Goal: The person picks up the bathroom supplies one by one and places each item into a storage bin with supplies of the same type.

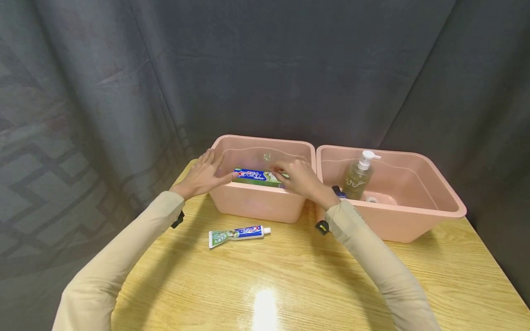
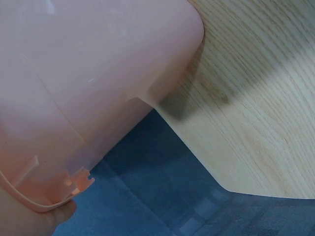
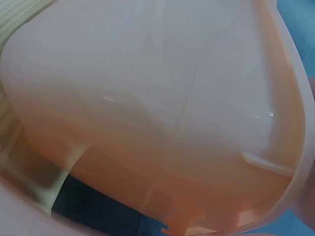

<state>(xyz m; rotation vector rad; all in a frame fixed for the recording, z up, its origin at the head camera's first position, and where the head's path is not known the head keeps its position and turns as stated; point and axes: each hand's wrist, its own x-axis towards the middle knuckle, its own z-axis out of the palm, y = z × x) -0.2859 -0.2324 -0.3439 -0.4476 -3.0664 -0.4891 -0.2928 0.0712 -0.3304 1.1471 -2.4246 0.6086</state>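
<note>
In the head view my left hand [image 1: 200, 175] lies with fingers extended at the left end of the left pink bin [image 1: 256, 202]. Its thumb reaches over the front rim toward a blue and green toothpaste box [image 1: 256, 177] inside. My right hand [image 1: 299, 178] is over the same bin, its fingers bent near the box's right end; whether they touch or pinch it I cannot tell. The box's lower part is hidden by the front wall. A toothpaste tube [image 1: 238, 234] lies on the table in front. Both wrist views mostly show pink bin wall.
A second pink bin [image 1: 385, 212] stands to the right, holding a pump bottle [image 1: 358, 179] and a small white item [image 1: 371, 199]. The wooden table [image 1: 314, 285] extends in front, and a grey curtain [image 1: 273, 69] hangs behind the bins.
</note>
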